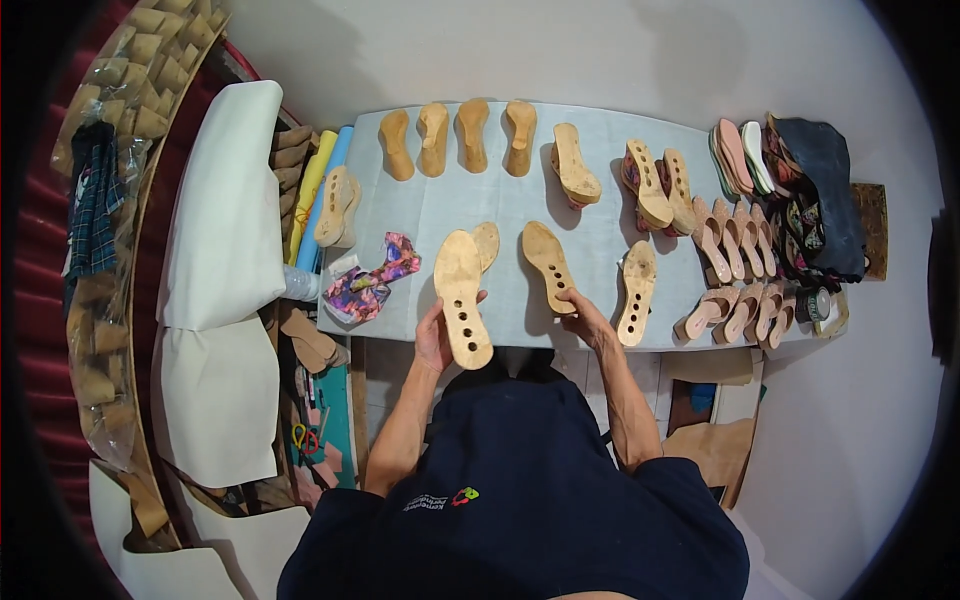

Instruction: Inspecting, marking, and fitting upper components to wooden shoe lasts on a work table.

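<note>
My left hand is closed around the edge of a pale wooden sandal sole, raised above the near side of the table. A row of dark round holes runs along its heel half. Partly hidden behind it is another wooden sole. To the right, my right hand grips a second wooden sandal sole by its lower, holed end. Further right, one more holed wooden sole rests near the table's front edge. Left of my left hand lies a bundle of floral fabric straps.
Wooden shoe lasts stand along the back of the pale-covered table. Strapped wooden sandals are at the back right, with several glittery sandals at the right end. White sheet material and yellow-handled scissors are at the left.
</note>
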{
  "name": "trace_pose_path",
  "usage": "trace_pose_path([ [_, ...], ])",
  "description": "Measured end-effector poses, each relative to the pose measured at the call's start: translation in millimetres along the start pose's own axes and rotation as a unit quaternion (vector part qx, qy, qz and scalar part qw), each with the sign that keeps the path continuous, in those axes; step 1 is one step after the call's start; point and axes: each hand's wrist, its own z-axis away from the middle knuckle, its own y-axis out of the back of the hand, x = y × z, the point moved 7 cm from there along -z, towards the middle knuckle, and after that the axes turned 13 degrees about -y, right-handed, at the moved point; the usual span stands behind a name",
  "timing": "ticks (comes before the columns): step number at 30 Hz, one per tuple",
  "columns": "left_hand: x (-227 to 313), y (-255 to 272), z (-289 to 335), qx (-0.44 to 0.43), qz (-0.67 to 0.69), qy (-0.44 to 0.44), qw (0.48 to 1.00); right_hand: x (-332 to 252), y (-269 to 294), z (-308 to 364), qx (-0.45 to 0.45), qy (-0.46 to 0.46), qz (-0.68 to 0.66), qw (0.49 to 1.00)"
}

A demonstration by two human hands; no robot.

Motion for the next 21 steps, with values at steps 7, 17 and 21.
trace_pose_path([
  [7,-7,-24,-31,0.051,-0.117,-0.010,0.992,-26,-40,67,0.108,0.294,-0.036,0.949],
  [17,9,-84,-56,-0.052,-0.314,-0.099,0.943,-62,-83,133,0.180,0.296,0.184,0.920],
  [21,18,-87,-61,-0.053,-0.305,-0.109,0.945,-63,-80,132,-0.006,0.317,0.087,0.945],
])
